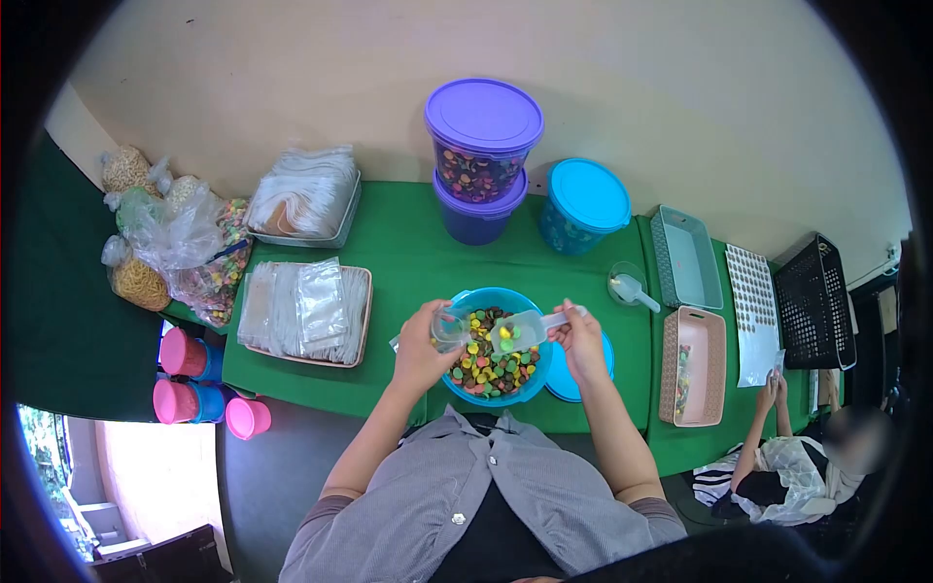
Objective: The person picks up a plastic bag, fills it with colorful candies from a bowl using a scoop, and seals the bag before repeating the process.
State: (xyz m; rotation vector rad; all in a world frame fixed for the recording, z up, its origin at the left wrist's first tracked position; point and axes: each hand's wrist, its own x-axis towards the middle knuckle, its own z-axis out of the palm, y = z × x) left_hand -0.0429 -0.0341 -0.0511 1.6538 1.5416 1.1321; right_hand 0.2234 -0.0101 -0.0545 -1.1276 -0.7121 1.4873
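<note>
A small clear plastic cup (450, 331) is in the fingers of my left hand (418, 352), over the left side of a blue tub (498, 400). My right hand (580, 346) grips the handle of a clear plastic scoop (519, 333), which holds a few yellow and green pieces. Scoop and cup are close together above the tub. Many small button-shaped pieces (496, 371), yellow, green, pink and brown, fill the tub. A blue lid (595, 377) lies partly under my right hand. Whether the cup has anything in it I cannot make out.
Baskets of clear bags (324, 306) stand at left, beside bulging snack bags (185, 238). Purple tubs (483, 121) and a blue tub (586, 199) stand at the back. A cup with a scoop (630, 288), baskets (692, 367) and a co-worker (792, 471) are at right.
</note>
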